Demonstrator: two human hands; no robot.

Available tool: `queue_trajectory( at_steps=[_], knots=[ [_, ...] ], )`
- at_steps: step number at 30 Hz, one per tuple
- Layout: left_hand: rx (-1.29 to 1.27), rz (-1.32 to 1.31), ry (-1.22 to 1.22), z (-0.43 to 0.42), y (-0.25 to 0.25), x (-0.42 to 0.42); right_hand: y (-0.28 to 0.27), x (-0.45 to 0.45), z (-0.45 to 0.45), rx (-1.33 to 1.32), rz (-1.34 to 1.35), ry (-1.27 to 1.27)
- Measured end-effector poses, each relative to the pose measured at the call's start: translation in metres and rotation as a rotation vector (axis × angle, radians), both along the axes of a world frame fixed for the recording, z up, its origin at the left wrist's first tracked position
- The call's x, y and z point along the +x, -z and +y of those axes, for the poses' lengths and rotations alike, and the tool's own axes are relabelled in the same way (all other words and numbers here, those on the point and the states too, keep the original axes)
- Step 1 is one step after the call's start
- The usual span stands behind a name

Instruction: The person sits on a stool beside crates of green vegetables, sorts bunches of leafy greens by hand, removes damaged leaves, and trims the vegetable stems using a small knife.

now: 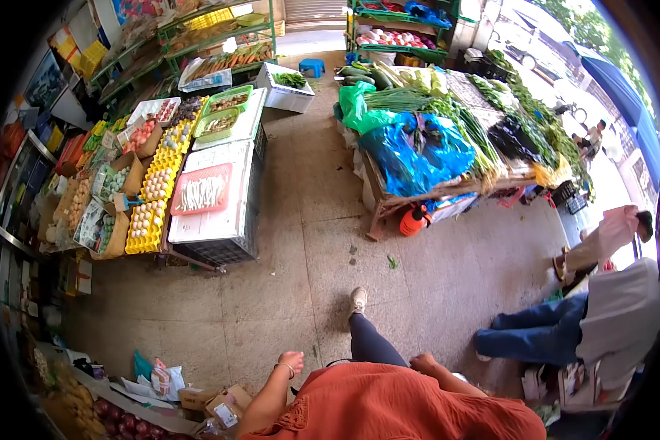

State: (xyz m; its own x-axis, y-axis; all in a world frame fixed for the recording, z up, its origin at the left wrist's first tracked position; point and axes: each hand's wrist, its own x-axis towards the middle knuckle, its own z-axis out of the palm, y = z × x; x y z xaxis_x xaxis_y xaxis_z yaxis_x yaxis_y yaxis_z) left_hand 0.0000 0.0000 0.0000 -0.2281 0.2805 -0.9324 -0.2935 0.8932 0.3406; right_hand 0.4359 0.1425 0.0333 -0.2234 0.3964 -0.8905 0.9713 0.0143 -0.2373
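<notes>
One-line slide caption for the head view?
Left hand and right hand beside a rust-red top, one shoe forward; yellow egg trays ahead left, leafy greens ahead right.

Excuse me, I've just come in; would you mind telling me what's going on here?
The wearer stands on a market floor, one shoe forward, with no item visible in the left hand or right hand. Ahead to the left, eggs sit beside a pink tray; to the right, a blue bag lies among greens. Another person in jeans is at the far right.
</notes>
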Motion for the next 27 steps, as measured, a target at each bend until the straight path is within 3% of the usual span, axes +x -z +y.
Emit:
queue_trajectory(
  at_steps=[1,2,3,4,5,6,7,8,9,10,11,12,14,16,18,19,20,23,27],
  knots=[
    [0.050,-0.008,-0.036,0.017,0.006,0.007,0.016,0.026,0.010,0.123,-0.062,-0.544],
    [0.103,-0.017,-0.072,0.035,0.010,0.014,0.012,0.048,0.016,0.233,-0.063,-0.661],
    [-0.039,0.000,-0.087,0.018,-0.008,-0.025,0.014,0.024,-0.004,0.192,0.020,-0.775],
    [-0.044,0.035,-0.109,0.036,-0.012,-0.035,0.010,0.021,0.018,0.184,0.027,-0.786],
    [-0.081,0.067,-0.126,0.034,-0.021,-0.042,-0.006,0.013,0.026,-0.068,-0.083,-0.551],
    [0.002,0.073,-0.121,0.114,-0.023,-0.066,0.008,0.003,0.065,-0.067,-0.118,-0.583],
    [-0.009,0.090,-0.121,0.123,-0.007,-0.092,0.015,-0.009,0.105,-0.067,-0.153,-0.617],
    [0.080,-0.065,-0.213,0.121,0.026,-0.122,0.029,-0.017,0.144,-0.068,-0.187,-0.651],
    [0.193,-0.226,-0.304,0.137,0.039,-0.143,0.048,-0.024,0.179,0.220,-0.105,-0.846],
    [0.183,-0.225,-0.305,0.156,0.028,-0.150,0.051,-0.049,0.224,0.164,-0.173,-0.838],
    [0.275,-0.099,-0.312,0.183,0.009,-0.146,0.051,-0.067,0.266,0.149,-0.233,-0.727],
    [0.378,0.036,-0.318,0.215,-0.012,-0.149,0.051,-0.091,0.303,0.480,-0.119,-0.852],
    [0.300,0.063,-0.447,0.256,-0.071,-0.142,0.044,-0.156,0.380,0.420,-0.107,-0.825],
    [0.237,0.102,-0.571,0.287,-0.080,-0.159,0.072,-0.223,0.457,0.675,-0.024,-0.939],
    [0.181,0.158,-0.391,0.282,-0.047,-0.196,0.015,-0.315,0.490,0.461,0.392,0.368],
    [0.171,0.035,-0.379,0.273,-0.021,-0.221,-0.013,-0.351,0.508,0.410,0.435,0.338],
    [0.155,-0.086,-0.361,0.264,0.003,-0.246,-0.011,-0.380,0.522,0.383,0.522,0.480],
    [-0.019,-0.121,-0.392,0.288,0.005,-0.301,-0.048,-0.442,0.550,0.203,0.672,0.645],
    [-0.089,-0.221,-0.311,0.338,0.002,-0.384,-0.056,-0.439,0.555,0.062,0.364,0.550]
  ],
)
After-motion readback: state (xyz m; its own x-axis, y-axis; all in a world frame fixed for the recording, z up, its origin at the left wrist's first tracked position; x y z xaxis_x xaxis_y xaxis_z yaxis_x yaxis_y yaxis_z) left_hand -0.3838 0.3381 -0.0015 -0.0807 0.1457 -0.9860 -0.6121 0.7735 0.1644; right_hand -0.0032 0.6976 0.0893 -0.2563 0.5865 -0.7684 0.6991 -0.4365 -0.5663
